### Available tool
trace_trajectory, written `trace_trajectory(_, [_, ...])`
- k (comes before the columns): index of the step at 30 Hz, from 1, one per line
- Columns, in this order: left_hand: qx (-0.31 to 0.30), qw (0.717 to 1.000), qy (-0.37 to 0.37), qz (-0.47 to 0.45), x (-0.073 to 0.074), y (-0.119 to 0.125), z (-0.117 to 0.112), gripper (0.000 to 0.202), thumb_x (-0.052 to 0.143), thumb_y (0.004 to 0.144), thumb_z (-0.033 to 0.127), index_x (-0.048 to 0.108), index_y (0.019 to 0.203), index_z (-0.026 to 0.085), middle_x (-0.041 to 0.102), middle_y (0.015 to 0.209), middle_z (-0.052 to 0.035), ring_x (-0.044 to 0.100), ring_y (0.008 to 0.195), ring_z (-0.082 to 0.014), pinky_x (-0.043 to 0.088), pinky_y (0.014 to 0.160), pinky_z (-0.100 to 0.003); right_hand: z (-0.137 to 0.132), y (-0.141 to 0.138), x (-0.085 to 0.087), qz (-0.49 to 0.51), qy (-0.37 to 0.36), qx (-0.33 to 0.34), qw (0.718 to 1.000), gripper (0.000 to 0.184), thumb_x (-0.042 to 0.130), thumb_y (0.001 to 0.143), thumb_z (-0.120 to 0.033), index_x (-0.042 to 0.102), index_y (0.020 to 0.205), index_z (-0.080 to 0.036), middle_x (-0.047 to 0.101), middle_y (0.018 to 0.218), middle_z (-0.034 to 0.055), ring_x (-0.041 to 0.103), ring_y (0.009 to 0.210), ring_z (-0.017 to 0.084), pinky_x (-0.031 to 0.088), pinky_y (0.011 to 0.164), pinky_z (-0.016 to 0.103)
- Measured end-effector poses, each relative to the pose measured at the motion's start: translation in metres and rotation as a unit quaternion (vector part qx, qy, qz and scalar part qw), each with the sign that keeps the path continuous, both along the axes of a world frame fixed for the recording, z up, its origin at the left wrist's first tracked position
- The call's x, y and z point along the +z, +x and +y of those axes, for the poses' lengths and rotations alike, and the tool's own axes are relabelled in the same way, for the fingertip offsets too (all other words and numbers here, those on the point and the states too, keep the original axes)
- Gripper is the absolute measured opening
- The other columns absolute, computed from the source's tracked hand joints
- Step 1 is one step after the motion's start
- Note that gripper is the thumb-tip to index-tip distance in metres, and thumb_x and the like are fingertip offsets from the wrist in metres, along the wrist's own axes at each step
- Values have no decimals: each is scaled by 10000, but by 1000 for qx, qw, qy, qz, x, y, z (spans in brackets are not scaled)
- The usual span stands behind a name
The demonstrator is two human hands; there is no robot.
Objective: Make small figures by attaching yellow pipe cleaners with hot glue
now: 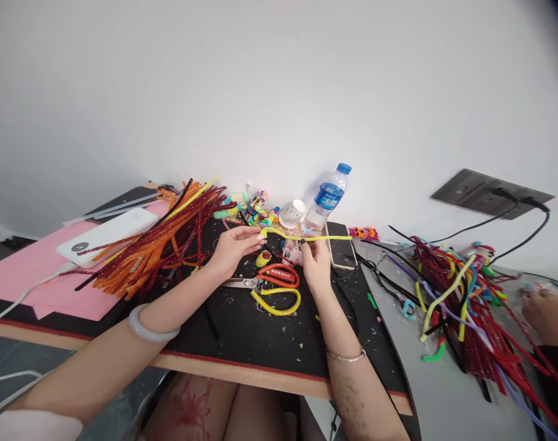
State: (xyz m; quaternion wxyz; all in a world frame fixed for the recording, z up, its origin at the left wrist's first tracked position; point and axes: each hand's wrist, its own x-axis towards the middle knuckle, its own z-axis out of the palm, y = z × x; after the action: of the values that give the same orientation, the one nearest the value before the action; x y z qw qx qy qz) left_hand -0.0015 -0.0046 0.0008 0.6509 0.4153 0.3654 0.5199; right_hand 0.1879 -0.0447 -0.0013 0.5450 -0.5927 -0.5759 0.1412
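Observation:
A yellow pipe cleaner stretches between my two hands, with a small curl at its left end. My left hand pinches that curled end between thumb and fingers. My right hand is closed on the pipe cleaner farther along, and its straight tail sticks out to the right. Below the hands, scissors with one red and one yellow handle lie on the black mat. Between the hands and scissors sits a small yellow and dark red coiled piece. A pinkish object is partly hidden behind my right hand.
Orange and dark red pipe cleaners lie at left over pink sheets and a white phone. Behind stand a paper cup and water bottle, beside another phone. At right are mixed pipe cleaners and another person's hand.

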Motion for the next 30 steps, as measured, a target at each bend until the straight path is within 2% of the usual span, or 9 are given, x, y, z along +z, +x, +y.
trace_trajectory(3, [35, 998, -14, -47, -2, -2, 5, 299, 758, 580, 232, 658, 846, 138, 696, 798, -40, 654, 777, -129, 499, 788, -263, -2, 7, 5, -158, -33, -17, 987, 223, 511, 691, -198, 579, 903, -180, 576, 911, 64, 500, 855, 204, 384, 765, 339])
trace_trajectory(6, [67, 993, -26, -91, -3, -2, 9, 257, 752, 584, 180, 660, 819, 133, 692, 766, -28, 651, 765, -117, 499, 789, -255, -6, 12, 11, -245, -149, -30, 958, 305, 536, 659, -228, 568, 962, -231, 551, 1029, 60, 476, 983, 247, 378, 783, 374])
trace_trajectory(8, [78, 989, -40, -115, -3, -2, 10, 230, 741, 592, 143, 657, 806, 131, 690, 747, -25, 650, 756, -113, 498, 793, -254, -8, 15, 13, -263, -207, -22, 942, 359, 552, 652, -252, 544, 1011, -258, 533, 1072, 53, 474, 1015, 256, 383, 771, 374])
trace_trajectory(11, [80, 985, -58, -140, -2, -2, 11, 185, 719, 606, 97, 654, 776, 127, 689, 733, -25, 649, 753, -108, 495, 802, -252, -9, 22, 11, -268, -247, 11, 931, 431, 575, 627, -239, 520, 1053, -260, 519, 1102, 55, 507, 986, 240, 395, 749, 342])
trace_trajectory(15, [82, 984, -63, -148, -1, -2, 11, 149, 705, 614, 71, 655, 745, 121, 690, 735, -28, 648, 751, -107, 495, 804, -250, -6, 30, 6, -274, -272, 8, 923, 466, 588, 591, -194, 537, 1052, -239, 579, 973, 52, 555, 884, 220, 402, 701, 303])
trace_trajectory(20, [75, 983, -65, -157, 0, -2, 11, 127, 695, 626, 60, 658, 734, 116, 691, 732, -28, 648, 754, -106, 497, 797, -238, -4, 30, 2, -271, -203, -62, 939, 453, 560, 613, -180, 539, 1062, -232, 625, 939, 50, 575, 834, 221, 414, 671, 297])
trace_trajectory(23, [74, 982, -69, -159, -1, -2, 11, 117, 684, 639, 54, 659, 737, 112, 693, 753, -36, 649, 765, -108, 495, 805, -238, -3, 30, 1, -241, -146, -74, 957, 389, 547, 650, -206, 557, 1039, -226, 638, 936, 46, 584, 816, 208, 430, 691, 295])
trace_trajectory(26, [81, 981, -75, -159, -2, -2, 12, 126, 672, 653, 47, 658, 757, 116, 691, 750, -34, 650, 757, -107, 493, 807, -243, -3, 29, 3, -210, -106, -49, 971, 310, 552, 705, -300, 592, 1002, -217, 658, 861, 37, 593, 749, 197, 442, 679, 296])
trace_trajectory(30, [104, 977, -91, -164, -1, -4, 14, 144, 642, 676, 32, 644, 787, 123, 684, 732, -28, 653, 730, -104, 496, 783, -243, -5, 25, 7, -172, -87, 26, 981, 326, 606, 696, -349, 635, 979, -191, 683, 866, 52, 608, 761, 210, 457, 707, 321])
